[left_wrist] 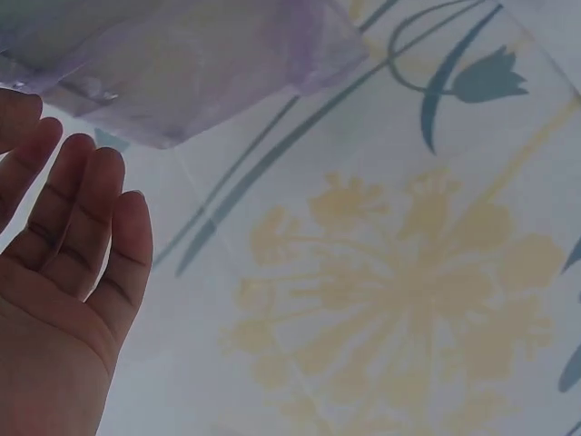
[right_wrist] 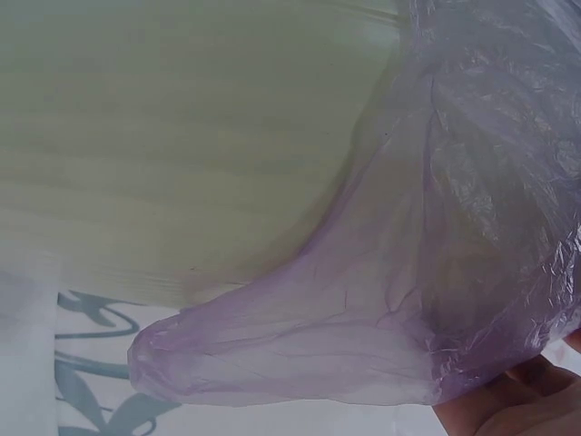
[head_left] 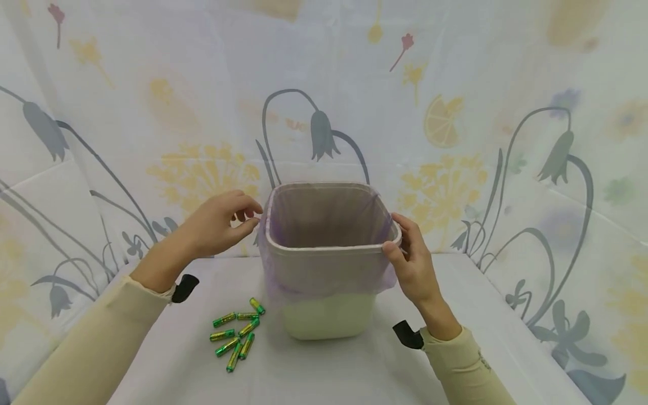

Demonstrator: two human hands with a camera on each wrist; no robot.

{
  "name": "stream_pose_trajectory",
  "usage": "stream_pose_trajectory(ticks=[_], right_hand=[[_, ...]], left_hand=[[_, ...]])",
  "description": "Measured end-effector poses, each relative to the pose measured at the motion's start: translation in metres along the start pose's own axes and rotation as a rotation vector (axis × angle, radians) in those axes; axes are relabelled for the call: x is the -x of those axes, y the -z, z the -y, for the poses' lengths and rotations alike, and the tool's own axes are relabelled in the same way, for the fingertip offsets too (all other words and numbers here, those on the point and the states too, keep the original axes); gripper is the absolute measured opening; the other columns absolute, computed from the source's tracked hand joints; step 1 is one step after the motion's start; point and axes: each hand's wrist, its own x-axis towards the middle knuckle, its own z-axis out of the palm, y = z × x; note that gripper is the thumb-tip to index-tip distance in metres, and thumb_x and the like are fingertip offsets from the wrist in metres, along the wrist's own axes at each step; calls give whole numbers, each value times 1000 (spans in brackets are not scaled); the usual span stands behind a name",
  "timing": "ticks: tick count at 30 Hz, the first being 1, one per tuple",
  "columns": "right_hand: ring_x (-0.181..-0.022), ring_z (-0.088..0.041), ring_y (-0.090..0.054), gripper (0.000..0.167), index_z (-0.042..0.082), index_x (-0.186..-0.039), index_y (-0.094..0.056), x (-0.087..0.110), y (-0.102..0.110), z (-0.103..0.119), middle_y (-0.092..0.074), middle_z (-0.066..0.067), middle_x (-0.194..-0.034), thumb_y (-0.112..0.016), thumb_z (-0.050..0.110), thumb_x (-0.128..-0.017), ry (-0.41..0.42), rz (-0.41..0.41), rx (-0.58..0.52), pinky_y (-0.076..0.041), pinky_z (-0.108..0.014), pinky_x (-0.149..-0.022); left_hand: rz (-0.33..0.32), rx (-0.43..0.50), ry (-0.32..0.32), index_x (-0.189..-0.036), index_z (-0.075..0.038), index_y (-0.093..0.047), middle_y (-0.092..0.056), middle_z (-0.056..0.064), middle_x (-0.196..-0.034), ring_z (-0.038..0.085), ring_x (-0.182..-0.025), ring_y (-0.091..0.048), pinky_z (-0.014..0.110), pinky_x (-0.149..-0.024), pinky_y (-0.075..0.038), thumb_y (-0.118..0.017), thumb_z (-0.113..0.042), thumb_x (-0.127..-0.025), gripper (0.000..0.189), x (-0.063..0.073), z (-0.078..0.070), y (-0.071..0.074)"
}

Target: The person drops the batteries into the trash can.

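A pale trash can [head_left: 329,320] stands on the white table, lined with a thin purple plastic bag [head_left: 324,275] whose top folds down over the outside of the rim. At its right corner my right hand [head_left: 416,267] grips the rim through the bag, thumb in front and fingers further back. The right wrist view shows the bag's loose edge [right_wrist: 290,363] hanging beside that hand. My left hand [head_left: 220,222] is raised just off the left rim, fingers loosely bent and holding nothing. In the left wrist view its fingers [left_wrist: 86,209] are below the bag's edge.
Several green and yellow batteries [head_left: 238,337] lie loose on the table [head_left: 314,377], to the left of the trash can. A white cloth with printed flowers [head_left: 212,124] hangs behind and along both sides.
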Motion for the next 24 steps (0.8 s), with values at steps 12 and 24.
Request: stream_pose_trajectory(ticks=[12, 24], right_hand=[[-104, -31, -54, 53, 11, -142, -41, 1, 0, -1, -54, -19, -126, -58, 25, -94, -6, -4, 11, -47, -20, -82], [-103, -27, -54, 53, 9, -142, -41, -1, -1, 0, -54, -20, -126, -58, 22, -94, 2, -3, -11, -47, -20, -82]], left_hand=[[81, -38, 79, -101, -13, -65, -59, -5, -91, 15, -81, -56, 33, -69, -48, -65, -9, -86, 15, 57, 22, -46], [185, -17, 188, -98, -14, -65, -55, -10, -86, 14, -79, -54, 30, -67, -46, -66, -10, -86, 13, 104, 28, -82]])
